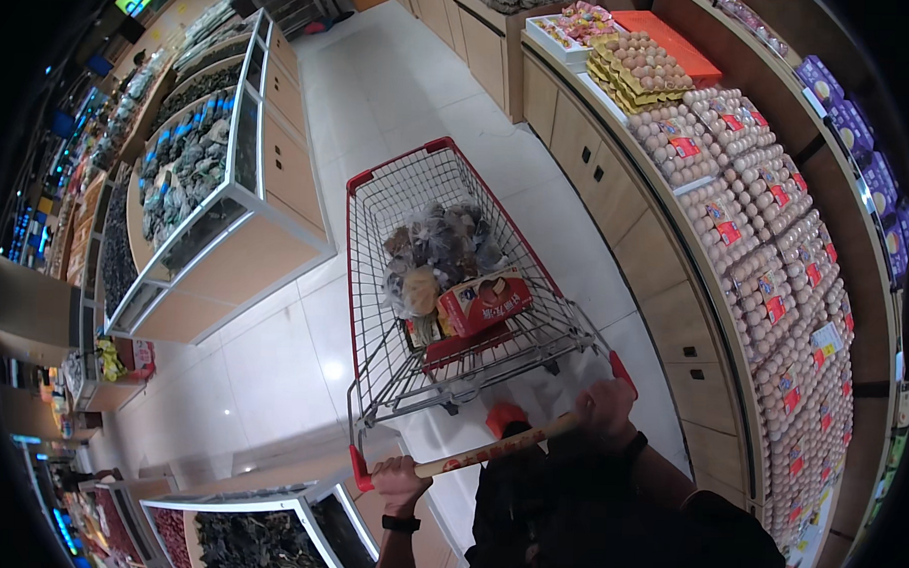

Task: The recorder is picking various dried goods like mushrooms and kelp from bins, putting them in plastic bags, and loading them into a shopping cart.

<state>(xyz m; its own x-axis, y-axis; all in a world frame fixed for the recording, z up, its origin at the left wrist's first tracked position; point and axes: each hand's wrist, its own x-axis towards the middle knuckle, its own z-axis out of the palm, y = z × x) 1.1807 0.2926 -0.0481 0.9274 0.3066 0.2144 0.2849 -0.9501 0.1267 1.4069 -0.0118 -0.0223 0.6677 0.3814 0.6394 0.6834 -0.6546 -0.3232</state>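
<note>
Both my hands are on the handlebar point(489, 449) of a wire shopping cart point(377, 216) with red trim. My left hand point(400, 482) wraps round the bar's left end, beside a red corner piece; a dark band is on that wrist. Round the right end closes my right hand point(606, 407), near the other red corner. Inside the basket lie several clear plastic bags point(441, 238) of goods whose kind I cannot make out. A red printed box point(484, 300) rests tilted against them, nearer to me. Under the box, other packages are partly hidden.
On the right runs a curved wooden counter point(666, 261) stacked with packed eggs point(775, 280); open egg trays point(637, 70) stand at its far end. Bins of dried goods point(183, 169) stand to the left, another bin point(255, 542) at lower left. A tiled aisle point(381, 96) leads ahead between them.
</note>
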